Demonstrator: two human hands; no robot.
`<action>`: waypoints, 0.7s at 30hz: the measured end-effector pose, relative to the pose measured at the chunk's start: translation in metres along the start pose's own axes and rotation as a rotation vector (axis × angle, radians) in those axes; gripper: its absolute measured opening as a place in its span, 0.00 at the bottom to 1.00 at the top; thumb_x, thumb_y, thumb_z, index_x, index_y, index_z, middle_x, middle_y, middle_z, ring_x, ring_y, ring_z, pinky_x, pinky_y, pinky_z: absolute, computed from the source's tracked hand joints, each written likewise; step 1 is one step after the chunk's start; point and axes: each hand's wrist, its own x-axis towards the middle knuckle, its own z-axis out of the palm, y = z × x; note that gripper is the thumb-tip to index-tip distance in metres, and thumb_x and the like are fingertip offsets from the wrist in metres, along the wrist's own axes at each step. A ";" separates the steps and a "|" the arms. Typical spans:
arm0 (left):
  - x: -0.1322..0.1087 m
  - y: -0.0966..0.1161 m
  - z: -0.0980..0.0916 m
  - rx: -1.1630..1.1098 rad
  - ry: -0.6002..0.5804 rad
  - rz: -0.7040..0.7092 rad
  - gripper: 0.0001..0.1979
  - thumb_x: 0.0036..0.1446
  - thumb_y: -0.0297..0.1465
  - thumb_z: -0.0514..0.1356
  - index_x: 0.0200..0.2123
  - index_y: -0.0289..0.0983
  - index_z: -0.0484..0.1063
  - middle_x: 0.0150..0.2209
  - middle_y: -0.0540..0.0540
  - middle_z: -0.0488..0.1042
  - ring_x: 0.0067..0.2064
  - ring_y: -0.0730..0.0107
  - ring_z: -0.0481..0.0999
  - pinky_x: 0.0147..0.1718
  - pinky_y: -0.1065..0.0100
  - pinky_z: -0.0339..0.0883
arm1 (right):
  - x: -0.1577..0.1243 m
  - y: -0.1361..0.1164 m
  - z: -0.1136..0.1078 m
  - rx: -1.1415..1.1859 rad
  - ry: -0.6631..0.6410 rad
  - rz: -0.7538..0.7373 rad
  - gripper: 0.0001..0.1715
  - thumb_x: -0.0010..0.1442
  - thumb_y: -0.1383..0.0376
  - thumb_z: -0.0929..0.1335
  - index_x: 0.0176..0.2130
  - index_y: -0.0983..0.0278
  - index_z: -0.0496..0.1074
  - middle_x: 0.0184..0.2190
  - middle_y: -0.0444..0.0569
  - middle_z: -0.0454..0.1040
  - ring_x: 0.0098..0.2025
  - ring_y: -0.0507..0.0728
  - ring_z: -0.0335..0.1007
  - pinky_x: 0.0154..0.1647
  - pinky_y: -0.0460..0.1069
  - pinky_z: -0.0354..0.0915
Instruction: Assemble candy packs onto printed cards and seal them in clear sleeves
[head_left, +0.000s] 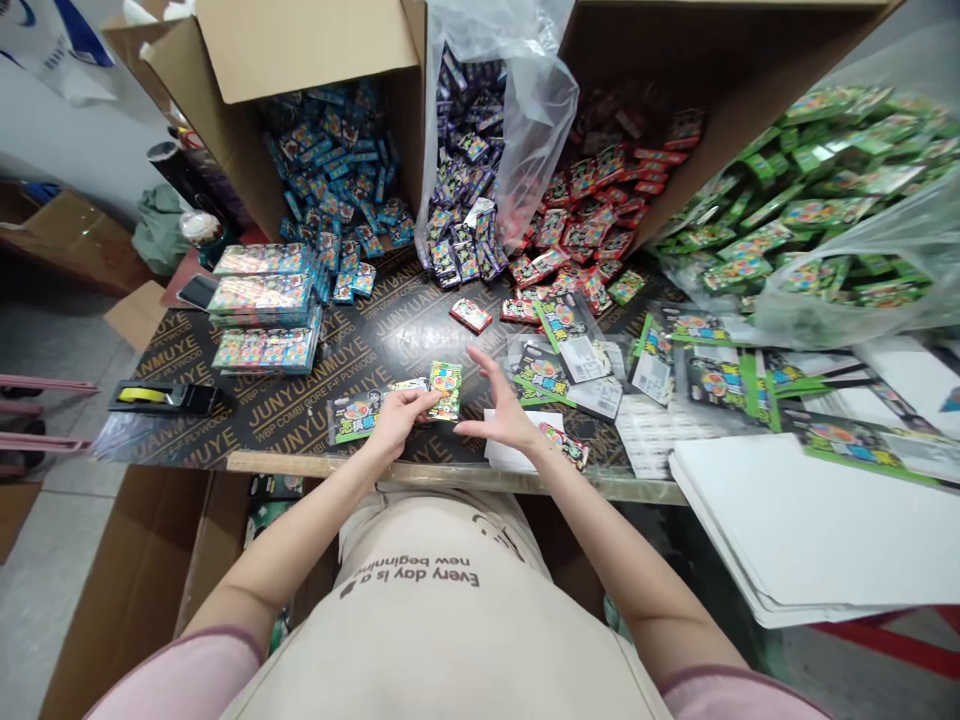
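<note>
Near the table's front edge, my left hand (401, 418) pinches a small green candy packet (445, 388) between thumb and fingers. My right hand (504, 405) is just to the right of it, with thumb and fingers spread apart and nothing between them. A flat printed sleeve (354, 415) with a green edge lies beside my left hand. Under my right wrist are a white card (504, 452) and a red packet (566, 445), partly covered. Farther back, a single red packet (471, 315) lies on the dark tabletop (375, 345).
Behind stand a carton of blue packets (330, 150), a clear bag of purple packets (469, 150), a carton of red packets (600, 190) and a bag of green packets (825, 210). Stacked wrapped sets (262, 310) and a tape dispenser (165, 398) are left; white sheets (810, 530) lie right.
</note>
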 end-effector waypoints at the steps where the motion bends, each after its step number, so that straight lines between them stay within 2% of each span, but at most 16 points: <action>1: 0.000 -0.001 -0.002 0.031 0.000 0.026 0.18 0.41 0.44 0.69 0.22 0.34 0.75 0.19 0.52 0.70 0.23 0.77 0.64 0.25 0.72 0.58 | -0.001 -0.002 0.000 -0.096 -0.004 -0.042 0.54 0.46 0.48 0.73 0.64 0.57 0.51 0.64 0.56 0.55 0.66 0.67 0.50 0.64 0.64 0.50; 4: 0.002 0.000 -0.010 0.151 -0.032 0.116 0.16 0.43 0.43 0.68 0.23 0.34 0.77 0.20 0.50 0.72 0.24 0.75 0.66 0.27 0.71 0.59 | -0.001 -0.005 0.002 -0.251 0.043 -0.136 0.43 0.47 0.55 0.73 0.60 0.57 0.58 0.56 0.54 0.66 0.59 0.66 0.60 0.61 0.63 0.53; 8: 0.004 0.006 -0.024 0.276 0.077 0.230 0.16 0.43 0.41 0.68 0.33 0.35 0.80 0.33 0.45 0.79 0.35 0.67 0.73 0.36 0.68 0.64 | -0.003 -0.001 0.004 -0.298 0.177 -0.126 0.41 0.46 0.55 0.73 0.57 0.58 0.61 0.51 0.53 0.70 0.53 0.66 0.65 0.57 0.61 0.56; 9: 0.004 0.007 -0.026 0.267 0.059 0.214 0.16 0.44 0.41 0.67 0.33 0.35 0.80 0.33 0.46 0.79 0.35 0.67 0.73 0.37 0.68 0.64 | -0.002 0.000 0.005 -0.301 0.201 -0.113 0.42 0.46 0.54 0.73 0.57 0.58 0.60 0.50 0.53 0.70 0.53 0.66 0.65 0.57 0.61 0.56; 11: 0.003 0.008 -0.025 0.202 -0.068 0.133 0.16 0.44 0.42 0.67 0.30 0.34 0.79 0.29 0.47 0.78 0.31 0.69 0.73 0.35 0.69 0.64 | -0.001 0.000 0.010 -0.315 0.220 -0.095 0.45 0.47 0.52 0.72 0.60 0.58 0.57 0.51 0.54 0.69 0.53 0.66 0.64 0.56 0.61 0.56; 13: 0.003 0.008 -0.021 0.117 -0.156 0.063 0.16 0.40 0.40 0.70 0.25 0.33 0.76 0.24 0.49 0.75 0.27 0.73 0.71 0.32 0.70 0.64 | 0.002 -0.004 0.014 -0.359 0.187 -0.076 0.50 0.46 0.49 0.72 0.62 0.60 0.55 0.51 0.55 0.68 0.52 0.67 0.63 0.55 0.63 0.56; 15: 0.005 0.010 -0.019 0.025 -0.095 0.044 0.16 0.36 0.39 0.71 0.22 0.33 0.73 0.20 0.51 0.73 0.24 0.75 0.69 0.29 0.71 0.64 | 0.003 -0.010 0.016 -0.413 0.136 -0.038 0.48 0.44 0.46 0.73 0.59 0.61 0.60 0.47 0.55 0.68 0.49 0.67 0.64 0.52 0.63 0.56; 17: 0.009 0.013 -0.023 -0.063 0.018 0.038 0.17 0.34 0.39 0.71 0.21 0.33 0.72 0.19 0.52 0.71 0.23 0.75 0.69 0.27 0.71 0.65 | 0.001 -0.016 0.014 -0.412 0.050 -0.012 0.34 0.46 0.45 0.73 0.47 0.60 0.71 0.39 0.52 0.70 0.45 0.65 0.65 0.50 0.62 0.56; 19: 0.013 0.016 -0.029 -0.116 0.058 0.005 0.17 0.34 0.39 0.72 0.22 0.33 0.73 0.20 0.51 0.72 0.23 0.74 0.70 0.27 0.70 0.66 | -0.002 -0.021 0.009 -0.366 -0.010 -0.023 0.23 0.49 0.45 0.71 0.34 0.60 0.75 0.33 0.49 0.70 0.42 0.62 0.66 0.49 0.61 0.57; 20: 0.014 0.016 -0.032 -0.123 0.045 -0.025 0.17 0.34 0.38 0.72 0.23 0.32 0.73 0.21 0.50 0.73 0.23 0.74 0.71 0.27 0.70 0.66 | -0.004 -0.023 0.007 -0.343 -0.019 -0.039 0.22 0.50 0.45 0.71 0.33 0.59 0.75 0.34 0.50 0.70 0.43 0.62 0.66 0.50 0.60 0.56; 21: 0.014 0.016 -0.033 -0.120 0.015 -0.062 0.17 0.34 0.37 0.72 0.24 0.32 0.73 0.21 0.49 0.74 0.23 0.74 0.71 0.26 0.69 0.66 | -0.005 -0.025 0.006 -0.329 -0.018 -0.056 0.23 0.49 0.45 0.71 0.35 0.59 0.75 0.39 0.51 0.71 0.46 0.63 0.66 0.52 0.61 0.56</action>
